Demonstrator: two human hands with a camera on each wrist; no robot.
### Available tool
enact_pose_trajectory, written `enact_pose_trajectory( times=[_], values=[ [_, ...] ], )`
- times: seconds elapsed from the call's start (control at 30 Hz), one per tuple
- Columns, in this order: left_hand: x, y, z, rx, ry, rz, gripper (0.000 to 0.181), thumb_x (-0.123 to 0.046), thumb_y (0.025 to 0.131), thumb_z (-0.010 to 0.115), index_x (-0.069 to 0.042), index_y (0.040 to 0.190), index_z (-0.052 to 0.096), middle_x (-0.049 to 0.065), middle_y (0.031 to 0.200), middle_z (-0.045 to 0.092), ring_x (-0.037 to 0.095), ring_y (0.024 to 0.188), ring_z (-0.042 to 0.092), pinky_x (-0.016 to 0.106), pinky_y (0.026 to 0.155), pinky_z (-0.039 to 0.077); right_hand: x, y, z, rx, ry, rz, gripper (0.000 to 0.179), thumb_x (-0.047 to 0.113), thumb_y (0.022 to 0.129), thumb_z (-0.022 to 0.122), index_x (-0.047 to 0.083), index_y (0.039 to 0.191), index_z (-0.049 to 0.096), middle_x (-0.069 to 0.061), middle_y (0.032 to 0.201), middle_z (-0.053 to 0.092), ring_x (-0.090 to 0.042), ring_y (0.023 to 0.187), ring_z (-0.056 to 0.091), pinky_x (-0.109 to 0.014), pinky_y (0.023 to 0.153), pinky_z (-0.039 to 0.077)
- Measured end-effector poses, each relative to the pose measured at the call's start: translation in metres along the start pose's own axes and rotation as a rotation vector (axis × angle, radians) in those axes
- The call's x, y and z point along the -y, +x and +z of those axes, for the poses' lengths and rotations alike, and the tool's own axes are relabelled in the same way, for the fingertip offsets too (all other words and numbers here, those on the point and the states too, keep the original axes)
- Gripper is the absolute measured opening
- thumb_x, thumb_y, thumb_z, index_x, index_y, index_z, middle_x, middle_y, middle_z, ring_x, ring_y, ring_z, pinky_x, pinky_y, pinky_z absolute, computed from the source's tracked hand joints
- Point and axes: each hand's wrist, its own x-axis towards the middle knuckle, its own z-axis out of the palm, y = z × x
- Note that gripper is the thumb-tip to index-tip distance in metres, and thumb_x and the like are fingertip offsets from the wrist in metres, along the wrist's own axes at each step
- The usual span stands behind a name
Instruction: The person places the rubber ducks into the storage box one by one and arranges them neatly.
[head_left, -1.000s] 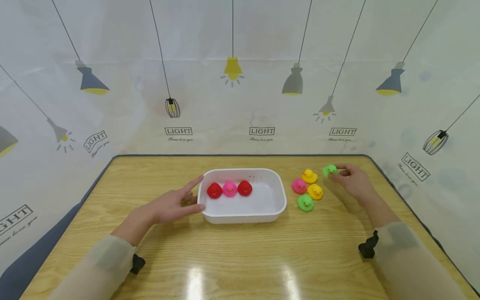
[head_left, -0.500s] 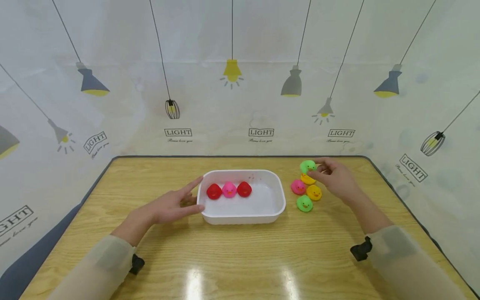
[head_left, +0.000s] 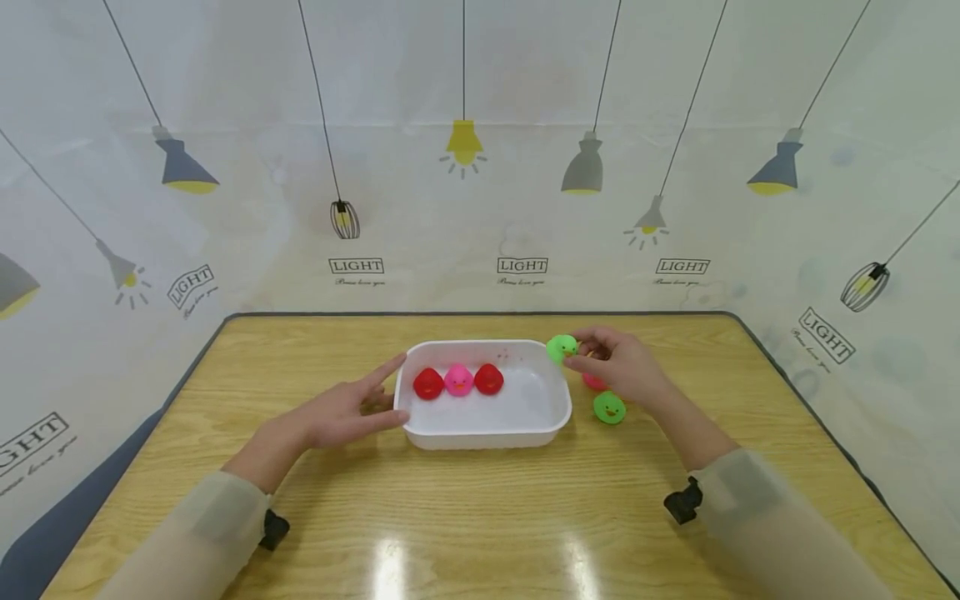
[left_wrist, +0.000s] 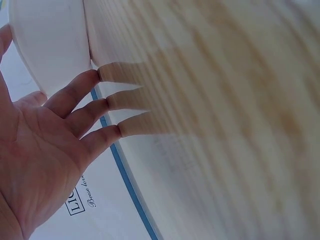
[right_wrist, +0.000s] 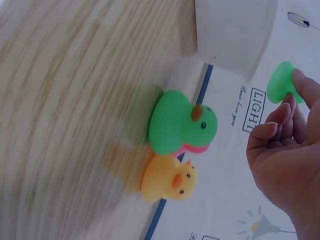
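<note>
My right hand [head_left: 621, 365] pinches a green rubber duck [head_left: 561, 348] between thumb and fingers, raised over the right end of the white tray [head_left: 487, 440]. In the right wrist view the same pinched duck [right_wrist: 283, 82] shows beyond the tray's wall. My left hand [head_left: 341, 412] lies against the tray's left end with spread, straight fingers, thumb at the front corner and index finger at the back. Inside the tray a red duck [head_left: 428, 384], a pink duck [head_left: 459, 380] and another red duck [head_left: 489, 379] sit in a row.
Right of the tray a second green duck [head_left: 609, 408] sits on the wooden table [head_left: 480, 517]. A pink duck [head_left: 594, 382] beside it is mostly behind my right hand. The right wrist view shows a yellow duck [right_wrist: 167, 179] there too. A lamp-printed backdrop [head_left: 420, 183] surrounds the table.
My right hand has carried the green duck leftward from the table's right side, over the loose ducks, to the tray's right end. The left hand and the ducks in the tray stay put.
</note>
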Motion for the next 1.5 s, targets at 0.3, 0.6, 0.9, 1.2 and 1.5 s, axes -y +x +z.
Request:
enact_pose_trajectory(
  times=[0.3,0.6,0.9,1.2,1.5],
  values=[
    [0.000,-0.001,0.000,-0.007,0.011,0.010,0.098,-0.076,0.100,0.060,-0.045,0.176,0.007,0.011,0.161,0.062,0.047,0.153,0.052,0.077,0.123,0.038,0.006,0.009,0.021,0.057,0.041,-0.041,0.040,0.027,0.099,0.084,0.011,0.134,0.075,-0.009,0.112,0.068,-0.022,0.090,0.056,-0.023,0.063,0.046],
    [-0.001,-0.001,-0.001,-0.011,0.016,0.004,0.098,-0.076,0.100,0.059,-0.046,0.176,0.007,0.011,0.161,0.062,0.048,0.153,0.052,0.078,0.122,0.038,0.007,0.019,0.039,0.072,0.010,-0.055,0.039,0.026,0.096,0.087,0.015,0.132,0.077,-0.006,0.110,0.067,-0.025,0.094,0.054,-0.027,0.071,0.045],
    [-0.003,-0.002,0.000,-0.007,0.012,-0.002,0.098,-0.076,0.100,0.060,-0.046,0.176,0.006,0.012,0.162,0.060,0.048,0.153,0.052,0.077,0.122,0.039,0.011,0.030,0.052,0.071,-0.108,0.002,0.036,0.033,0.096,0.087,0.027,0.131,0.079,-0.007,0.110,0.055,-0.027,0.103,0.051,-0.037,0.082,0.045],
    [-0.001,-0.001,0.001,-0.007,0.010,0.004,0.097,-0.076,0.100,0.059,-0.048,0.176,0.005,0.012,0.162,0.060,0.048,0.154,0.051,0.077,0.123,0.037,0.009,0.036,0.056,0.070,-0.165,0.030,0.035,0.036,0.096,0.087,0.029,0.130,0.081,-0.009,0.115,0.054,-0.028,0.108,0.051,-0.038,0.082,0.045],
    [-0.001,-0.002,0.001,-0.005,0.002,-0.002,0.097,-0.077,0.100,0.059,-0.049,0.175,0.005,0.011,0.162,0.060,0.048,0.155,0.050,0.077,0.124,0.036,0.007,0.040,0.065,0.060,-0.208,0.022,0.035,0.034,0.092,0.090,0.027,0.126,0.083,-0.012,0.120,0.057,-0.027,0.111,0.051,-0.036,0.084,0.048]
  ],
)
